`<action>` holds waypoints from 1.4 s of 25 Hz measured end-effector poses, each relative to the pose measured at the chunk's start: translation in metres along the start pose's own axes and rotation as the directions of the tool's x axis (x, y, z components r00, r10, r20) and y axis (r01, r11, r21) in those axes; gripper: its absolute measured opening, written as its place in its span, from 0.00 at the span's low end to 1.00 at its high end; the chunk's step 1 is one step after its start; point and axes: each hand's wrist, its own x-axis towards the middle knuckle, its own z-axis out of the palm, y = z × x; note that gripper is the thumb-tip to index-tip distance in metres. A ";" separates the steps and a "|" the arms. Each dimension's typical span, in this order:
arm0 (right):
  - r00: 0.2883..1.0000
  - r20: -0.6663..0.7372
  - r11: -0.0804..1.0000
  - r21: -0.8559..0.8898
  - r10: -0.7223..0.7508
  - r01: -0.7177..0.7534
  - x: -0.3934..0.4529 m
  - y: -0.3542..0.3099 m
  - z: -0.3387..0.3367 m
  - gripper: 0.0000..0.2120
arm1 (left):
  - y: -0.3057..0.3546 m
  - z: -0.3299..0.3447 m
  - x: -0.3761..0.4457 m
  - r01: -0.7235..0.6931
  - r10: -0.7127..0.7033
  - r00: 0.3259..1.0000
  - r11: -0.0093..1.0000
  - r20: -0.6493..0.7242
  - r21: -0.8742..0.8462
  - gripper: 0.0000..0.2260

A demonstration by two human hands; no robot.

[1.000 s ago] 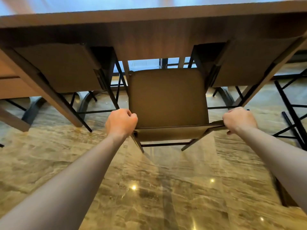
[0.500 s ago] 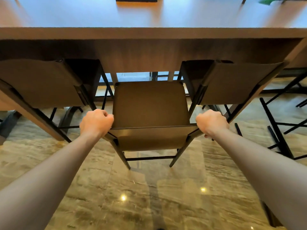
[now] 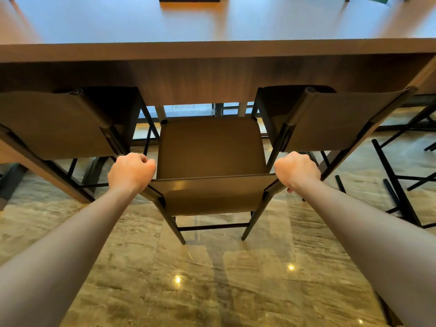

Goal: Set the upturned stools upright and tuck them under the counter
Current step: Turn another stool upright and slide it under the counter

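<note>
Middle stool (image 3: 210, 147) upright on the floor, pushed farther in than a second ago; seat now partly under the counter (image 3: 212, 76). Left hand (image 3: 131, 172) and right hand (image 3: 296, 169) both curled tight on the backrest corners. Tucking nearly complete; neighbouring stools already under.

Over the last second the middle stool (image 3: 210, 147) slid forward between its two neighbours, and its seat's far edge ended close beneath the counter's (image 3: 217, 50) near edge, where earlier it had stood further out. It also straightened: a second ago it sat slightly skewed, its right rear leg swung out, and now its backrest ran square to the counter edge. The left hand (image 3: 131, 171) and right hand (image 3: 296, 169) travelled forward with the backrest corners. More of the countertop came into view as the head lifted.
</note>
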 end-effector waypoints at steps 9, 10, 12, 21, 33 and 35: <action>1.000 -0.014 0.999 0.031 -0.024 0.025 0.006 -0.003 -0.002 0.13 | -0.001 0.003 0.008 -0.007 0.006 1.000 0.999 -0.023 -0.037 0.14; 1.000 -0.010 0.999 0.033 -0.027 0.027 0.008 -0.004 -0.002 0.14 | -0.001 0.003 0.010 -0.006 0.005 1.000 0.999 -0.025 -0.042 0.13; 0.999 0.000 0.999 0.029 -0.032 0.032 0.009 -0.006 -0.003 0.13 | -0.001 0.004 0.012 -0.007 0.006 1.000 0.999 -0.031 -0.048 0.13; 0.998 0.016 0.998 0.023 -0.053 0.052 0.019 -0.012 -0.006 0.14 | 0.002 0.006 0.025 -0.001 -0.002 0.999 0.997 -0.044 -0.072 0.12; 0.999 -0.005 0.998 0.050 -0.045 0.045 0.035 -0.021 -0.007 0.13 | 0.008 0.009 0.044 -0.007 0.003 0.999 0.996 -0.050 -0.086 0.14; 0.999 -0.009 0.997 0.058 -0.046 0.046 0.037 -0.022 -0.007 0.13 | 0.008 0.009 0.047 -0.010 0.006 0.999 0.996 -0.049 -0.088 0.14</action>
